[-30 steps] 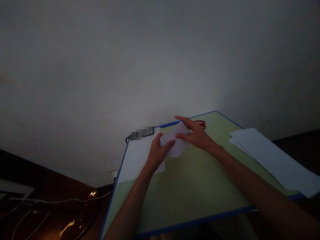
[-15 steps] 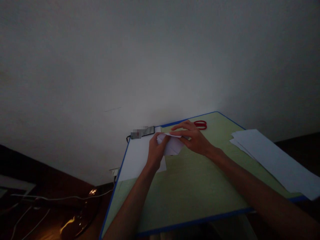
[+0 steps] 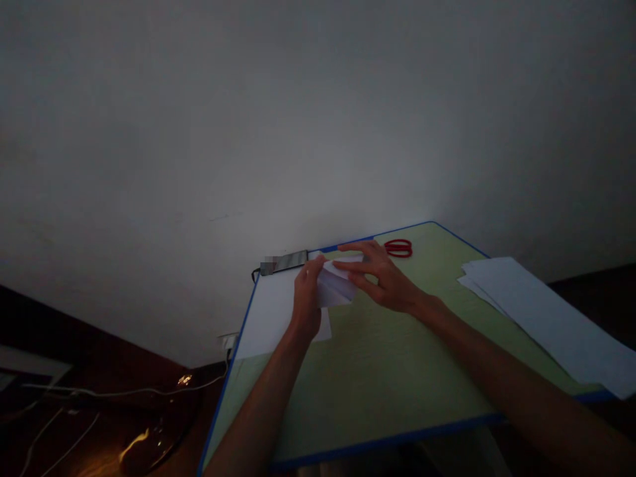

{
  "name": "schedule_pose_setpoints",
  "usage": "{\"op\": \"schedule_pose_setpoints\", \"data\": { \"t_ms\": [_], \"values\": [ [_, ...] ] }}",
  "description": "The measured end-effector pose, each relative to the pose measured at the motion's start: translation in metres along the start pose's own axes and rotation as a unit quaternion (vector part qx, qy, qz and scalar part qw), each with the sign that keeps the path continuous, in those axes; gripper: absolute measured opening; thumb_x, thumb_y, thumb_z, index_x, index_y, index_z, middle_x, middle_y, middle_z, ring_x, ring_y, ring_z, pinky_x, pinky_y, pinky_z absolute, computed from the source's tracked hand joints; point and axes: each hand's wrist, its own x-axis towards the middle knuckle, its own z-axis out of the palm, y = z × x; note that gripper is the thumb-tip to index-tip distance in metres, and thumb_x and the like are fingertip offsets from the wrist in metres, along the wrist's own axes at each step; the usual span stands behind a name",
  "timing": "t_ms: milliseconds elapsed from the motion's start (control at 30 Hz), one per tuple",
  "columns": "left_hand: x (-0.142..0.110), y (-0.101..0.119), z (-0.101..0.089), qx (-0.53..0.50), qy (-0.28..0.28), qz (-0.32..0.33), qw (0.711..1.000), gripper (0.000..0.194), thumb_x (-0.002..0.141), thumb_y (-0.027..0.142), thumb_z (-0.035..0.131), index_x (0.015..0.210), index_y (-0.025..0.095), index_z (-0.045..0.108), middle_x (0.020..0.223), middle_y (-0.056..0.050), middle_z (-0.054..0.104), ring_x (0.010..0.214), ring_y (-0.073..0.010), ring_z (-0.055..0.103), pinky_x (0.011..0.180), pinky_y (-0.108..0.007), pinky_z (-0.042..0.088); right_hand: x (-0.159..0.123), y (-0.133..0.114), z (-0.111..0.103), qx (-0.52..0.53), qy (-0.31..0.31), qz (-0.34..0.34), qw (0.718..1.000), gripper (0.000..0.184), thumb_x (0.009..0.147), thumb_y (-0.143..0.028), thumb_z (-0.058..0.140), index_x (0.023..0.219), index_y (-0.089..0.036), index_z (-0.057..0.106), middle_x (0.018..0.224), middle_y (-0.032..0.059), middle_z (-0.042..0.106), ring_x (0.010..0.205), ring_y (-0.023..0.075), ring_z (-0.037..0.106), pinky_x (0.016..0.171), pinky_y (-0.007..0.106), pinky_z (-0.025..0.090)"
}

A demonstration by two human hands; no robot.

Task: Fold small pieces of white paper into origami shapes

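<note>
A folded white sheet of paper (image 3: 334,289) is held above the table, its creased panels facing me. My left hand (image 3: 307,295) grips its left side, with the thumb and fingers closed on the edge. On the right, my right hand (image 3: 380,275) has its fingers around the paper's upper right part, the index and middle fingertips against it. Part of the paper is hidden behind the fingers. Below my left hand lies a flat white sheet (image 3: 268,318) on the table's left side.
The pale green table (image 3: 387,377) has a blue edge and stands against a grey wall. Red-handled scissors (image 3: 399,248) lie at the back. A phone (image 3: 291,262) rests at the back left. Loose white sheets (image 3: 541,311) overhang the right edge. A white cable (image 3: 149,392) runs at lower left.
The folded paper has tilted, so more of its creased face shows. My left thumb has moved off its front, and my right fingers have shifted slightly along the top.
</note>
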Motion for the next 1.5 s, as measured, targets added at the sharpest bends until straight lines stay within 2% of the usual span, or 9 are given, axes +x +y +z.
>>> {"op": "schedule_pose_setpoints", "data": {
  "t_ms": [100,267,367,467,567,667,800,1000,1500],
  "values": [
    [0.001,-0.003,-0.001,-0.026,-0.011,-0.032,0.999,0.037,0.071,0.045,0.081,0.092,0.016,0.07,0.082,-0.003,0.069,0.067,-0.014,0.062,0.062,-0.024,0.048,0.001,-0.005,0.006,-0.02,0.03,0.006,0.999,0.04,0.093,-0.022,0.06,0.129,-0.038,0.068,0.142,0.0043,0.056,0.131,0.0287,0.049,0.112,0.057,0.036],
    [0.003,-0.007,-0.003,-0.039,0.051,-0.033,0.997,0.041,0.067,0.042,0.084,0.095,0.017,0.07,0.081,-0.001,0.068,0.063,-0.0124,0.06,0.058,-0.023,0.046,0.0,-0.021,0.022,-0.018,0.197,0.129,0.972,0.061,0.091,-0.037,0.064,0.149,-0.031,0.046,0.145,0.0134,0.042,0.138,0.0325,0.041,0.113,0.056,0.038],
    [0.007,-0.008,-0.003,-0.096,0.103,-0.049,0.989,0.044,0.063,0.04,0.087,0.094,0.016,0.068,0.08,-0.001,0.068,0.064,-0.0119,0.062,0.06,-0.023,0.047,-0.004,-0.032,0.034,-0.01,0.191,0.151,0.97,0.075,0.089,-0.046,0.068,0.153,-0.029,0.034,0.149,0.0162,0.034,0.142,0.0357,0.035,0.115,0.061,0.036],
    [0.011,-0.008,-0.003,-0.156,0.133,-0.054,0.977,0.047,0.057,0.036,0.09,0.091,0.015,0.065,0.085,-0.002,0.07,0.07,-0.0127,0.066,0.067,-0.025,0.05,-0.006,-0.037,0.045,0.048,0.148,0.168,0.973,0.084,0.084,-0.044,0.074,0.153,-0.03,0.029,0.143,0.0166,0.043,0.122,0.0323,0.053,0.099,0.055,0.051],
    [0.012,-0.007,-0.004,-0.182,0.113,-0.067,0.975,0.05,0.055,0.035,0.091,0.091,0.016,0.063,0.087,-0.004,0.072,0.071,-0.0141,0.067,0.068,-0.026,0.051,-0.005,-0.036,0.052,0.148,0.136,0.202,0.959,0.071,0.09,-0.037,0.068,0.15,-0.029,0.032,0.112,0.0081,0.063,0.088,0.022,0.066,0.08,0.043,0.057],
    [0.009,-0.006,-0.006,-0.143,0.064,-0.063,0.986,0.051,0.059,0.035,0.091,0.098,0.018,0.062,0.087,-0.003,0.073,0.067,-0.0144,0.067,0.062,-0.025,0.049,-0.002,-0.029,0.051,0.204,0.187,0.214,0.937,0.059,0.09,-0.031,0.068,0.143,-0.027,0.043,0.089,0.0009,0.064,0.081,0.0184,0.066,0.08,0.037,0.057],
    [0.003,-0.004,-0.007,-0.038,-0.033,-0.016,0.999,0.062,0.065,0.034,0.089,0.117,0.021,0.058,0.103,-0.009,0.075,0.081,-0.0212,0.072,0.07,-0.031,0.054,0.003,-0.02,0.042,0.249,0.247,0.216,0.911,0.057,0.087,-0.032,0.074,0.137,-0.026,0.048,0.087,-0.0002,0.069,0.08,0.0177,0.068,0.08,0.034,0.058],
    [-0.002,0.0,-0.009,0.065,-0.075,0.066,0.993,0.065,0.071,0.039,0.085,0.127,0.015,0.06,0.124,-0.015,0.069,0.117,-0.0317,0.065,0.1,-0.045,0.051,0.006,-0.017,0.03,0.184,0.224,0.18,0.94,0.014,0.088,-0.029,0.074,0.098,-0.02,0.074,0.093,0.0053,0.076,0.083,0.0184,0.071,0.079,0.033,0.056],
    [-0.001,0.005,-0.002,0.006,0.135,0.034,0.99,0.043,0.065,0.036,0.088,0.095,0.01,0.073,0.092,-0.012,0.077,0.079,-0.0236,0.073,0.069,-0.032,0.059,0.005,-0.017,0.029,0.152,0.208,0.145,0.955,0.012,0.09,-0.024,0.071,0.1,-0.02,0.076,0.092,0.0046,0.076,0.081,0.0171,0.07,0.077,0.031,0.056]
  ]
}}
